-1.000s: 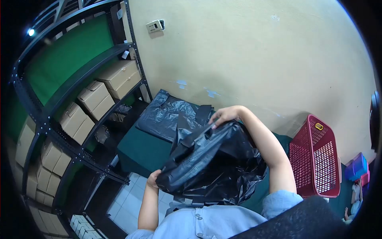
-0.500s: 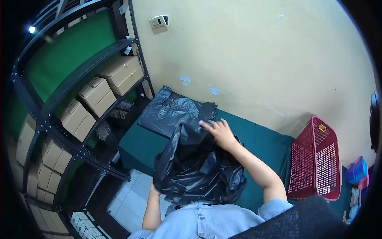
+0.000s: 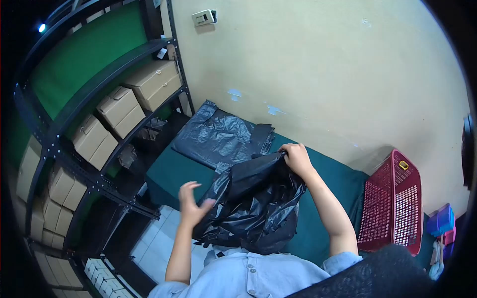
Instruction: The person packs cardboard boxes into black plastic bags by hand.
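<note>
A crumpled black plastic bag [image 3: 248, 213] hangs in front of my body, its mouth partly spread. My right hand [image 3: 297, 158] is closed on the upper right edge of the bag. My left hand [image 3: 193, 204] is at the bag's left side, fingers apart and slightly blurred, holding nothing. Beyond the bag, a flat stack of folded black plastic [image 3: 218, 134] rests on a surface covered in green cloth [image 3: 174, 174].
A dark metal shelf [image 3: 94, 99] with cardboard boxes [image 3: 120, 110] stands at the left. A red plastic basket [image 3: 392, 203] is on the right, with a blue and purple container [image 3: 440, 220] beyond it. A wall [image 3: 318, 74] rises behind the green surface.
My right hand has gone from open above the bag to closed on its edge. My left hand has come up from the bag's lower left side and opened.
</note>
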The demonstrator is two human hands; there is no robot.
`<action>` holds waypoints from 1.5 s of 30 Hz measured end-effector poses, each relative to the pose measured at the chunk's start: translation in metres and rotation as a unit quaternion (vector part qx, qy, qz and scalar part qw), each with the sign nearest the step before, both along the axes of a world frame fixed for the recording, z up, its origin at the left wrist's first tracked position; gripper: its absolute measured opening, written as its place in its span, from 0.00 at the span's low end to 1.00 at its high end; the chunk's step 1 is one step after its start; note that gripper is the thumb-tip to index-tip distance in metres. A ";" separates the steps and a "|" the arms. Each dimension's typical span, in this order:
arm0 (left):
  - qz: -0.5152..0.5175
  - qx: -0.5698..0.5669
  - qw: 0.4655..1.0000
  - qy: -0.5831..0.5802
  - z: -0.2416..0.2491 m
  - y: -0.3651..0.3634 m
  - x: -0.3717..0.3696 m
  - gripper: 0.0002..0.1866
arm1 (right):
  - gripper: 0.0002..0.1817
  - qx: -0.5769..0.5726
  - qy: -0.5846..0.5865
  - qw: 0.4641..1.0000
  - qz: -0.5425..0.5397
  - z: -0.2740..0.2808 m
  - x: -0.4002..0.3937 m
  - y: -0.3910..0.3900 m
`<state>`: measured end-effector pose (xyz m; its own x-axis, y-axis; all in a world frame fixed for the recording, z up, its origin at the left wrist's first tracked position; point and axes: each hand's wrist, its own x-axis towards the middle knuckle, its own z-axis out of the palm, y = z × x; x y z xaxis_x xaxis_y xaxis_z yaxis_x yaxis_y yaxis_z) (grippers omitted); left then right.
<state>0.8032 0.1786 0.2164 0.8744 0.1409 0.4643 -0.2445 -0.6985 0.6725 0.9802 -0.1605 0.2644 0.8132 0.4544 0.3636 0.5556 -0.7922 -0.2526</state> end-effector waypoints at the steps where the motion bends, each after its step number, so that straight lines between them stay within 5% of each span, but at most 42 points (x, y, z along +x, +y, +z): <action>1: -0.039 0.067 0.996 0.044 0.017 -0.023 0.003 0.41 | 0.17 -0.024 0.006 1.000 -0.005 0.000 0.002 0.001; 2: -0.062 0.127 0.987 0.079 0.018 -0.040 0.008 0.49 | 0.17 -0.025 0.006 1.000 -0.003 0.004 -0.002 0.003; 6: -0.042 0.116 0.981 0.147 -0.028 -0.046 0.035 0.49 | 0.54 -0.067 -0.082 0.989 -0.107 0.043 -0.062 0.025; 10: -0.022 0.042 0.990 0.135 -0.032 -0.022 0.041 0.41 | 0.47 -0.070 -0.007 0.990 0.123 0.026 -0.139 0.050; 12: -0.014 0.039 0.996 0.075 -0.031 -0.009 0.045 0.23 | 0.38 -0.091 0.187 0.943 0.260 -0.040 -0.156 0.038; 14: 0.035 0.015 0.995 0.092 -0.041 0.032 0.061 0.12 | 0.30 -0.303 0.301 0.896 0.124 -0.045 -0.155 0.008; 16: 0.130 -0.032 0.991 0.024 -0.013 0.068 0.067 0.07 | 0.26 -0.337 0.182 0.924 -0.001 -0.092 -0.139 -0.055; 19: 0.143 -0.040 0.988 0.036 0.010 0.102 0.068 0.07 | 0.21 -0.370 0.254 0.888 -0.098 -0.054 -0.118 -0.093; 21: 0.132 0.041 0.990 0.029 0.034 0.086 0.062 0.09 | 0.18 -0.333 0.213 0.911 -0.116 -0.017 -0.124 -0.090; 22: 0.129 0.013 0.991 -0.020 0.034 0.072 0.063 0.10 | 0.18 -0.331 0.215 0.911 -0.119 -0.009 -0.125 -0.085; 24: 0.205 0.158 0.950 -0.177 0.071 0.017 0.052 0.05 | 0.16 -0.323 0.146 0.924 -0.143 0.002 -0.125 -0.071; 26: 0.137 0.113 0.969 -0.170 0.063 -0.019 0.040 0.11 | 0.11 -0.330 0.214 0.906 -0.158 -0.002 -0.119 -0.048; 30: -0.309 0.068 0.944 -0.092 -0.027 -0.095 0.025 0.12 | 0.13 -0.040 0.210 0.977 -0.021 -0.063 -0.109 -0.010; 32: -0.340 0.156 0.914 0.158 -0.079 -0.099 0.035 0.11 | 0.26 -0.024 0.254 0.966 -0.042 -0.071 -0.090 0.004; 34: -0.218 0.403 0.845 0.273 -0.096 -0.072 0.039 0.46 | 0.43 0.168 0.128 0.977 0.012 -0.080 -0.055 -0.010; 36: -0.223 0.449 0.733 0.460 -0.112 -0.041 0.041 0.60 | 0.52 0.184 0.047 0.973 -0.132 -0.048 -0.035 -0.033; 39: -0.310 0.407 0.712 0.481 -0.126 -0.013 0.031 0.63 | 0.53 0.099 0.006 0.974 -0.206 -0.020 -0.027 -0.052; 40: -0.308 0.407 0.712 0.482 -0.122 -0.013 0.031 0.63 | 0.52 0.052 -0.005 0.974 -0.218 -0.012 -0.031 -0.049; 42: -0.316 0.238 0.808 0.436 -0.082 -0.025 0.039 0.58 | 0.48 0.034 -0.065 0.982 -0.173 -0.010 -0.044 -0.031; 43: -0.348 0.118 0.855 0.367 -0.077 -0.028 0.050 0.55 | 0.43 0.092 -0.073 0.985 -0.124 -0.010 -0.052 -0.018; 45: -0.285 0.076 0.925 0.240 -0.073 -0.038 0.071 0.50 | 0.29 0.205 -0.091 0.974 -0.042 -0.042 -0.067 0.010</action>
